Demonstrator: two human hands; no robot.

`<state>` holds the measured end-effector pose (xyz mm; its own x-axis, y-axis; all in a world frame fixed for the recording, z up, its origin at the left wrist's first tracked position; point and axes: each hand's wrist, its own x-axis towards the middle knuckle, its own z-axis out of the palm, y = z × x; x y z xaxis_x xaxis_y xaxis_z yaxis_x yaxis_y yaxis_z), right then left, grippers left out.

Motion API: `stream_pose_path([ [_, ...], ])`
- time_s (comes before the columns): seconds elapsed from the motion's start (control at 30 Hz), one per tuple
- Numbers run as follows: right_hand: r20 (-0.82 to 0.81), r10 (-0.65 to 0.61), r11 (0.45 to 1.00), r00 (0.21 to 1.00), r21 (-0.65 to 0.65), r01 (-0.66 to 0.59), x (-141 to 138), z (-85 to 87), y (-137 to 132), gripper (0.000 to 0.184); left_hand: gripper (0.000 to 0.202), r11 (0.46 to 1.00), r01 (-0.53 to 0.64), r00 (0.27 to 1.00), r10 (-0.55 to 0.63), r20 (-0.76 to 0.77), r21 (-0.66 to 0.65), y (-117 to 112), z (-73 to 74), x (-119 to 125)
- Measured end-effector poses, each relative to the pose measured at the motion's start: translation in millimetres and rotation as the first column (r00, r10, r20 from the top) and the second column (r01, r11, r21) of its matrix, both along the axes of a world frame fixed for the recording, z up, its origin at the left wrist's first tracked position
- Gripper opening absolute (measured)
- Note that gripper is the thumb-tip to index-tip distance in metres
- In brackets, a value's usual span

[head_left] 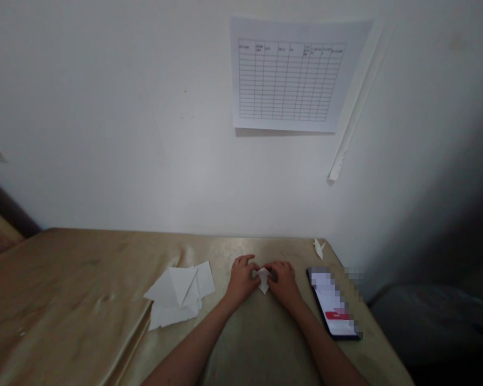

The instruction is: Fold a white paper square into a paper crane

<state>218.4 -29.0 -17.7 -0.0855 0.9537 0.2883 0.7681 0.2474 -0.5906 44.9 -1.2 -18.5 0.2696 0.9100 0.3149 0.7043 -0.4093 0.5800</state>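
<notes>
A small folded white paper piece [263,280] lies on the tan table [84,289] between my two hands. My left hand [242,280] pinches its left side with curled fingers. My right hand [282,281] presses and grips its right side, fingers bent over it. Both forearms reach in from the bottom edge. Most of the paper is hidden by my fingers; only a pointed white part shows.
A loose pile of white paper sheets [180,293] lies left of my hands. A phone [333,303] with a lit screen lies to the right. A small folded paper figure [319,247] stands near the table's far right corner. A printed grid sheet [292,78] hangs on the wall.
</notes>
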Motion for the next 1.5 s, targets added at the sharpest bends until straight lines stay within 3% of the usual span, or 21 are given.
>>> stream_pose_path([
  [0.37,0.002,0.162,0.987,0.987,-0.008,-0.162,18,10.5,-10,0.038,0.019,0.999,0.011,1.000,-0.011,-0.011,0.033,3,1.3,-10],
  [0.53,0.028,0.189,0.982,0.982,-0.008,-0.189,18,13.6,-9,0.024,0.018,0.999,0.009,1.000,-0.008,-0.016,0.032,1,4.9,-9],
  [0.97,0.059,0.084,0.996,0.995,0.004,-0.084,11,6.4,-6,0.018,0.019,0.999,0.032,0.998,-0.033,-0.057,-0.020,2,6.2,-11],
  [1.17,0.072,0.059,0.998,0.996,-0.003,-0.059,8,3.6,-3,0.016,0.031,0.996,0.074,0.992,-0.079,-0.102,-0.056,-1,11.0,-14],
  [1.37,0.061,0.029,1.000,0.998,0.001,-0.029,8,-0.6,0,0.017,0.062,0.985,0.111,0.980,-0.131,-0.151,-0.134,-3,14.2,-15],
  [1.5,0.042,0.019,1.000,0.999,0.014,-0.019,8,-2.6,1,0.013,0.067,0.974,0.125,0.972,-0.159,-0.175,-0.189,-2,14.7,-17],
])
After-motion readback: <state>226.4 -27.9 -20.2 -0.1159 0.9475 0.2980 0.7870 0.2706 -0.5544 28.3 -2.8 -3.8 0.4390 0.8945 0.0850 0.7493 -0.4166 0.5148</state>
